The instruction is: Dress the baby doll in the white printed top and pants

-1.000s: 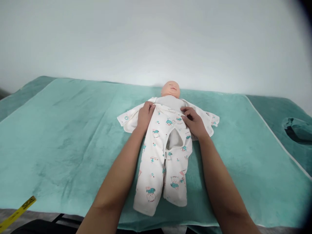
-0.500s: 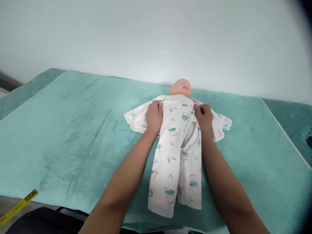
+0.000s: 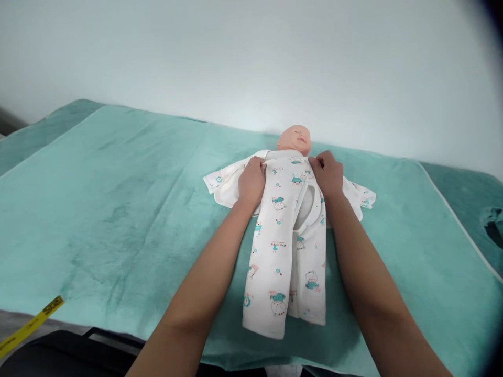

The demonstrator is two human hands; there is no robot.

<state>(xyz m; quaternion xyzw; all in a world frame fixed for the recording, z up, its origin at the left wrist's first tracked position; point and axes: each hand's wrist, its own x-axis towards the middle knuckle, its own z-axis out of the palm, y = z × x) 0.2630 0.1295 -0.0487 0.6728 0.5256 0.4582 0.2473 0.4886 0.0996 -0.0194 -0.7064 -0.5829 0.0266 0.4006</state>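
A baby doll (image 3: 294, 139) lies on its back, head toward the wall. White printed baby pants (image 3: 271, 235) with an open crotch cover its front from chest to legs. My left hand (image 3: 252, 180) is closed on the left edge of the pants' waistband. At the opposite edge, my right hand (image 3: 328, 172) pinches the waistband near the doll's shoulder. Under the pants, a white baby shirt (image 3: 226, 193) is spread open, its printed sleeves reaching out to both sides. The doll's body and limbs are mostly hidden by the clothes.
A green blanket (image 3: 118, 209) covers the table up to the pale wall (image 3: 196, 57). A yellow strap or tape (image 3: 33, 327) and a black object (image 3: 66, 356) are at the lower left. Something dark (image 3: 494, 230) lies at the right edge.
Both hands have moved slightly up toward the doll's head, drawing the pants' waistband and legs with them. The camera view has shifted a little.
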